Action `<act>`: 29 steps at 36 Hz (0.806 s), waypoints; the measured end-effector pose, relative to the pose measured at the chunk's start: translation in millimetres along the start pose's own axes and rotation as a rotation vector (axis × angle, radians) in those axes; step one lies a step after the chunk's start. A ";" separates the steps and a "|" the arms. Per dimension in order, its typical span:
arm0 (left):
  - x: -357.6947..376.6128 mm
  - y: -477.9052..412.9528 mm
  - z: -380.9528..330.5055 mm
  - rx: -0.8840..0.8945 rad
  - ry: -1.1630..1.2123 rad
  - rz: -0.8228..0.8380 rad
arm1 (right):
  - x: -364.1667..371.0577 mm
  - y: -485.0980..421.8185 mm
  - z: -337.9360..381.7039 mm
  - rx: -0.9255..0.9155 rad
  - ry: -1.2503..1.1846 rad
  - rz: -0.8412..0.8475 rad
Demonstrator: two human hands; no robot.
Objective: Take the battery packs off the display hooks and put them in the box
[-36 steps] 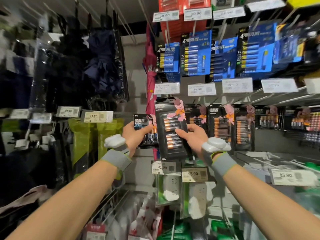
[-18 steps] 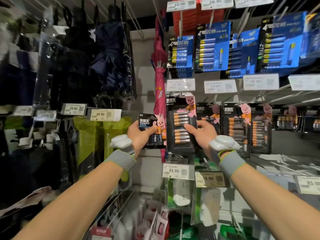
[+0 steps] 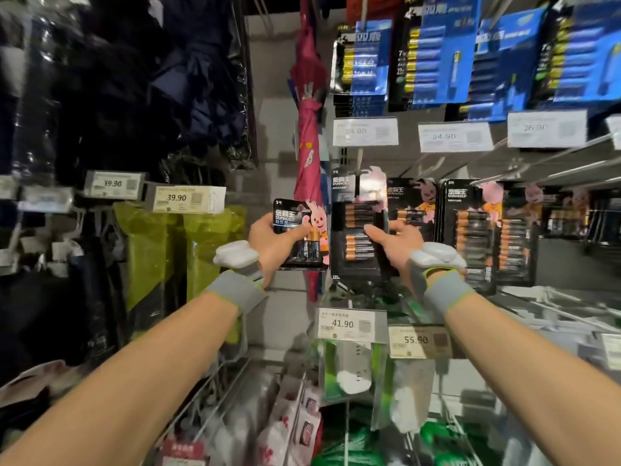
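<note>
Gripping a small battery pack (image 3: 300, 230) in the left hand (image 3: 268, 238), with the thumb pressing across the front of the card and the fingers curling behind it. Holding that pack upright and clear of the rack, just left of the left end of the middle hook row and in front of a folded pink umbrella (image 3: 309, 136).

Pinching a tall battery pack (image 3: 353, 230) with the right hand (image 3: 401, 245), thumb lying on the front over the lower cells, fingers wrapping behind the right edge. Holding this one upright at the left end of the middle row, its top edge up at a display hook (image 3: 359, 159). Not being able to tell whether on that hook or already off it, with glare washing out the top of the card.

Wearing a grey wristband (image 3: 237, 290) and a white device (image 3: 237, 253) on the left wrist, and the same pair on the right.

Facing more black battery packs (image 3: 470, 230) hanging rightward along the same row and blue battery packs (image 3: 437, 58) hanging along the top row. Looking at a white price tag (image 3: 365, 131) between the two rows and another price tag (image 3: 346, 323) just under the tall pack. Standing beside yellow-green bags (image 3: 151, 257) hanging at the rack's left side.
</note>
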State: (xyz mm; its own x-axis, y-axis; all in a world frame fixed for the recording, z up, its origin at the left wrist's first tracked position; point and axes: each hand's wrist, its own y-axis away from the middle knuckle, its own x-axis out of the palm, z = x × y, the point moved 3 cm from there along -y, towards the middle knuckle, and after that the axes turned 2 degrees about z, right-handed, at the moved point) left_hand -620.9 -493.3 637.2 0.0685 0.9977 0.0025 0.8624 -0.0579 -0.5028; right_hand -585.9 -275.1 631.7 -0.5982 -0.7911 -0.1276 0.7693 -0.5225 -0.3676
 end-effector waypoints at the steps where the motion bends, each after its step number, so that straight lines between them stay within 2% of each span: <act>1: 0.5 -4.4 1.7 0.002 0.004 0.007 | 2.1 -5.6 -2.4 0.015 0.008 -0.007; 8: 4.9 -22.9 16.8 0.001 -0.005 0.043 | 11.3 -26.7 -11.7 0.043 0.166 -0.014; 14: 15.3 -43.4 24.6 0.020 0.021 0.083 | 19.8 -49.2 -20.3 0.047 0.083 -0.018; 25: 37.6 -63.2 29.1 0.021 0.112 0.132 | 16.8 -65.2 -22.4 0.034 0.200 -0.103; 29: 40.9 -64.6 29.5 0.024 0.153 0.165 | 20.1 -64.7 -23.7 0.083 0.145 -0.075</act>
State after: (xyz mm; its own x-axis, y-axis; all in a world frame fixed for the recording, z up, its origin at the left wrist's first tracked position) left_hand -688.6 -447.7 644.3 0.2847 0.9574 0.0485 0.8213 -0.2175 -0.5273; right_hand -653.0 -249.6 631.0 -0.6764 -0.6975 -0.2365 0.7333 -0.6079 -0.3046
